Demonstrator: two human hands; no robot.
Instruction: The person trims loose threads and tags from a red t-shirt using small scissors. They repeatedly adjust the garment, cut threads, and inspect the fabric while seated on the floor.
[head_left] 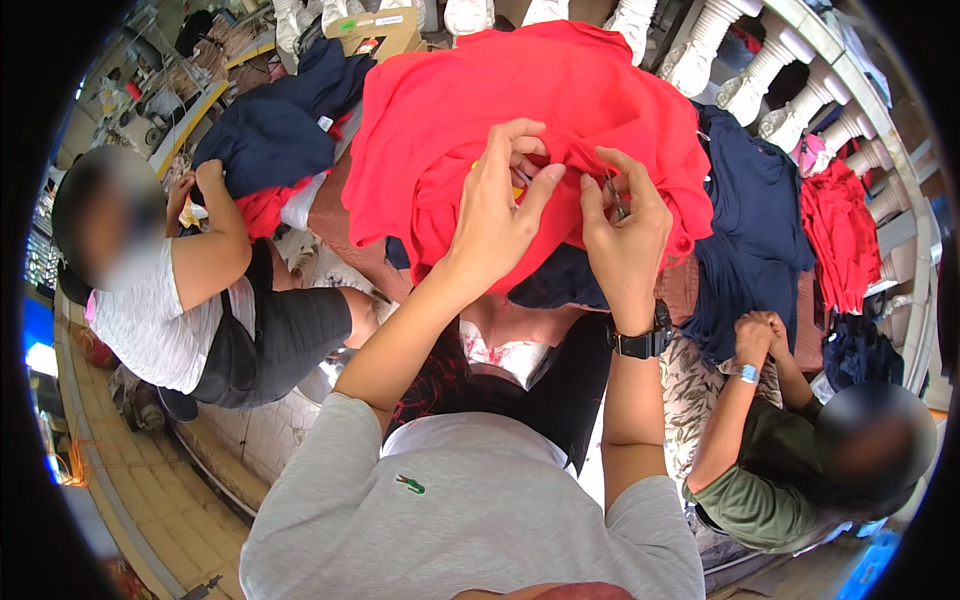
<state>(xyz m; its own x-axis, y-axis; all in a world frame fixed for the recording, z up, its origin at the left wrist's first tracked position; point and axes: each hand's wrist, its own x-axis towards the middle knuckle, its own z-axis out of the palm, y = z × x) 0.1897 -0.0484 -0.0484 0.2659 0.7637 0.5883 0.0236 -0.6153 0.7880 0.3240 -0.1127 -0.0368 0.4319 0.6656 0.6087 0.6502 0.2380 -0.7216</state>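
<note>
A large heap of bright red cloth (480,95), seemingly a garment, is spread in front of me. My left hand (500,210) is closed on a fold of it, thumb and fingers pinching near the middle of the heap. Just right of that, my right hand (632,228) has its fingers curled round a small metal tool (617,200) that looks like thread snips. The tool's tip is close to the pinched cloth, but whether it touches cannot be made out. Dark navy cloth (562,280) shows beneath the red at its near edge.
To my left a person (170,320) handles a navy garment (265,135). Another person (775,470) sits to my right, hands together by navy cloth (750,230). White balusters (700,55) line the far side, near a cardboard box (380,30). Another red garment (838,235) lies far right.
</note>
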